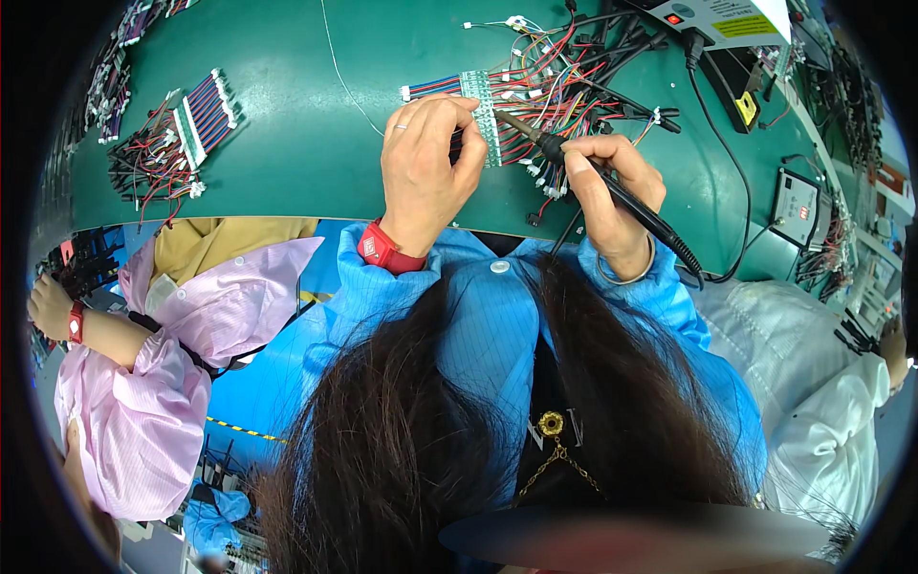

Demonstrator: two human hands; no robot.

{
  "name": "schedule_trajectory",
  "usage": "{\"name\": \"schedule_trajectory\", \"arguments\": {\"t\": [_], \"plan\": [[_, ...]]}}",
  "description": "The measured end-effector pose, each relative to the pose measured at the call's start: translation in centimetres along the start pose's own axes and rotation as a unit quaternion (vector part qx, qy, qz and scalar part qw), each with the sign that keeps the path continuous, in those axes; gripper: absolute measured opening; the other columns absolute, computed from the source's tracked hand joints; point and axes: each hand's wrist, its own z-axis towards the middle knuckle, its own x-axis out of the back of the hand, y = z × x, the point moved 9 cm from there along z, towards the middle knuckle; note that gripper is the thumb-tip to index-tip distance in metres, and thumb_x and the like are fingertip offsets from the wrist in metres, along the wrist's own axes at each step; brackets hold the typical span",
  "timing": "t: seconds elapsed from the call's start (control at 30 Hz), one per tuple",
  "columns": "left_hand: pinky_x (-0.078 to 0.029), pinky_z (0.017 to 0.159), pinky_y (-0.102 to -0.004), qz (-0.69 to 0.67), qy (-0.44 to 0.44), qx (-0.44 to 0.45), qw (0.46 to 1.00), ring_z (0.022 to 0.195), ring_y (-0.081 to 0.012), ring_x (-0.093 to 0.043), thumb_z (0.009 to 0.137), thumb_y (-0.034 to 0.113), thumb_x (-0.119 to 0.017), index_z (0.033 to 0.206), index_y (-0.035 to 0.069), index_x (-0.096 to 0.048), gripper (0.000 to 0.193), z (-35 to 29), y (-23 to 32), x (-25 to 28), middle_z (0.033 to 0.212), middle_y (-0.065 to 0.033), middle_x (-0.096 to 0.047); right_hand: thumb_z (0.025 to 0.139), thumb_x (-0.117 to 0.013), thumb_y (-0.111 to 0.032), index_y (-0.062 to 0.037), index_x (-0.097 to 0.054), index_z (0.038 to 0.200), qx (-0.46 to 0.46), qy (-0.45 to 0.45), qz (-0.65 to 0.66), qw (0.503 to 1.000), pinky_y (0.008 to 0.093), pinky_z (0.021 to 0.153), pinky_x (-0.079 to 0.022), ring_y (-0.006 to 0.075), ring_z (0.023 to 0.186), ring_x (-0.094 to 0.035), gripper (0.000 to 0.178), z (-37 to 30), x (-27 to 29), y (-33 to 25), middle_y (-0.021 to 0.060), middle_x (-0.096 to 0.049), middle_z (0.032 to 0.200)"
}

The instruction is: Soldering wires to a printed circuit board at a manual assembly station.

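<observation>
My right hand (617, 196) grips a soldering iron (552, 146) like a pen. Its tip points left, onto a narrow green circuit board strip (481, 120) on the table. My left hand (426, 167) rests at the strip's left edge, thumb and forefinger curled together near the iron's tip. A thin solder wire (346, 86) runs from the table's far edge down into this hand; its end is hidden by the fingers. Red, black and coloured wires with white connectors (564, 86) spread out to the right of the strip, and a shorter row of wires (426, 88) sticks out at its left.
Another wired board strip (189, 134) lies on the green table (287, 182) at the left. A white box with a red switch (722, 21) stands back right, its black cable (734, 143) looping over the table. A small display unit (798, 209) sits right. Co-workers' sleeves (234, 287) flank me.
</observation>
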Motion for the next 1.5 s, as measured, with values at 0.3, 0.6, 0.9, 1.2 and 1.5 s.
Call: {"name": "schedule_trajectory", "arguments": {"t": [0.3, 0.6, 0.9, 1.2, 1.5], "plan": [[-0.047, 0.085, -0.0393, 0.018, 0.013, -0.028, 0.999, 0.093, -0.0258, -0.065, 0.078, 0.001, -0.067, 0.086, 0.007, -0.057, 0.014, -0.2, 0.1, -0.3, 0.096, -0.0051, -0.069, 0.086, -0.067, 0.003, 0.005, -0.067, 0.089, 0.003, 0.0, -0.004, 1.0, 0.0234, 0.051, -0.043, 0.0069, 0.057, -0.058, 0.004, -0.1, -0.2, -0.1, 0.0049, -0.064, 0.068], [-0.047, 0.086, -0.0404, -0.002, 0.013, -0.018, 1.0, 0.093, -0.0269, -0.065, 0.077, 0.002, -0.067, 0.083, 0.007, -0.057, 0.012, -0.3, 0.1, -0.1, 0.096, -0.006, -0.07, 0.084, -0.068, 0.002, 0.005, -0.067, 0.089, 0.007, -0.005, -0.023, 1.0, 0.0244, 0.052, -0.044, 0.0085, 0.058, -0.059, 0.006, -0.5, 0.0, -0.1, 0.0063, -0.064, 0.068], [-0.047, 0.087, -0.0385, -0.013, 0.003, -0.003, 1.0, 0.092, -0.0262, -0.066, 0.077, 0.002, -0.066, 0.083, 0.005, -0.059, 0.01, -0.2, 0.2, -0.1, 0.098, -0.006, -0.072, 0.084, -0.066, 0.002, 0.0052, -0.068, 0.09, 0.008, -0.005, -0.024, 1.0, 0.0249, 0.053, -0.044, 0.0094, 0.059, -0.06, 0.007, -0.7, 0.7, -0.3, 0.0073, -0.065, 0.069], [-0.047, 0.088, -0.0386, -0.004, 0.004, -0.001, 1.0, 0.093, -0.0258, -0.066, 0.078, 0.002, -0.067, 0.084, 0.006, -0.059, 0.011, -0.2, 0.1, -0.2, 0.099, -0.005, -0.072, 0.084, -0.067, 0.003, 0.0055, -0.068, 0.09, 0.005, 0.001, -0.036, 0.999, 0.0246, 0.053, -0.044, 0.009, 0.059, -0.059, 0.007, -0.8, 0.4, -0.2, 0.0077, -0.065, 0.07], [-0.047, 0.089, -0.0387, 0.006, -0.006, 0.006, 1.0, 0.095, -0.0259, -0.066, 0.078, 0.002, -0.068, 0.084, 0.006, -0.06, 0.011, -0.1, 0.2, -0.3, 0.099, -0.0049, -0.072, 0.085, -0.066, 0.004, 0.0056, -0.067, 0.091, -0.004, -0.001, -0.026, 1.0, 0.0236, 0.052, -0.044, 0.0076, 0.059, -0.059, 0.006, -0.6, 0.2, -0.2, 0.0066, -0.066, 0.07]]}}
